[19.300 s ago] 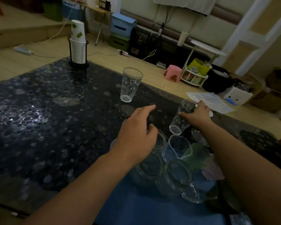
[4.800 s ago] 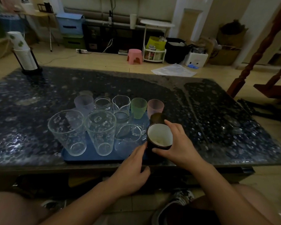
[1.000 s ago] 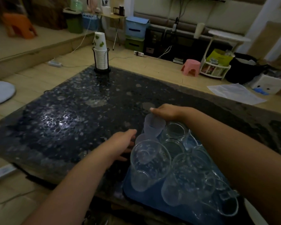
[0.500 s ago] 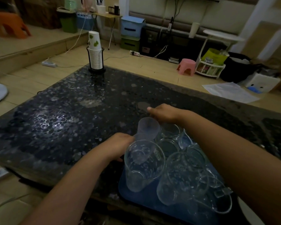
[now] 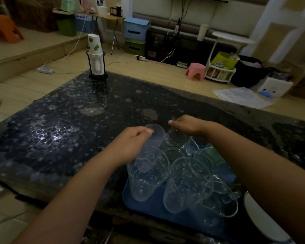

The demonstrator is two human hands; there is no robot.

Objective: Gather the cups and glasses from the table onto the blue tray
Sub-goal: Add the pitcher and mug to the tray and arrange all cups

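A frosted cup (image 5: 154, 138) is gripped by the left hand (image 5: 130, 143) over the blue tray (image 5: 148, 206); a small glass's (image 5: 176, 138) rim is pinched by the right hand (image 5: 185, 125).

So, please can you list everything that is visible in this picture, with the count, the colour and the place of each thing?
Table: one, dark speckled stone, fills the middle.
Blue tray: one, blue, near edge of the table.
Tall glasses: two, clear with a printed pattern, front of the tray.
Frosted cup: one, pale and translucent, tilted over the left tall glass.
Small glasses and cups: several, mostly clear, back of the tray; exact count hidden by the arms.
Paper cup stack: one, white, in a black holder at the far table corner.
Pink stool: one, on the floor beyond.
Papers: white, on the floor at right.
Left hand: holds the frosted cup.
Right hand: rests on a small glass at the back.
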